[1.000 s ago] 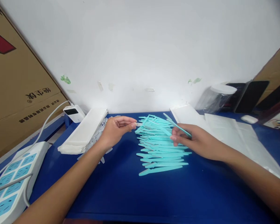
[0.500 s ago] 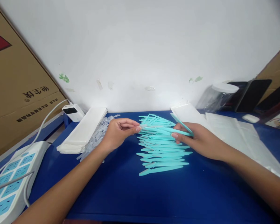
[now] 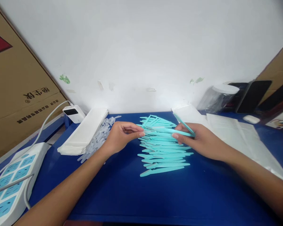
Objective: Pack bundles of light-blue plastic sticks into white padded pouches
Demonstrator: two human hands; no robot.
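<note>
My right hand (image 3: 190,133) grips a teal eyebrow razor (image 3: 172,131) that points left. A second teal razor (image 3: 182,122) slants up out of the same hand. At the blade end, my left hand (image 3: 129,131) pinches with thumb and fingers a clear blade cover (image 3: 152,128), which lines up with the blade; how far it covers the blade is hard to see. Below both hands, a row of teal eyebrow razors (image 3: 165,157) lies on the blue table (image 3: 132,194). Loose translucent covers (image 3: 96,142) are piled left of my left hand.
A stack of white sleeves (image 3: 82,131) lies beside the covers, near a white device (image 3: 74,113) with a cable. A power strip (image 3: 16,179) is at left. White packets (image 3: 235,131), a lidded clear jar (image 3: 220,99) and a phone (image 3: 253,95) are at right.
My left hand has shifted slightly right along the razor, and the clear cover now sits further over the blade end. My right hand is nearly still.
</note>
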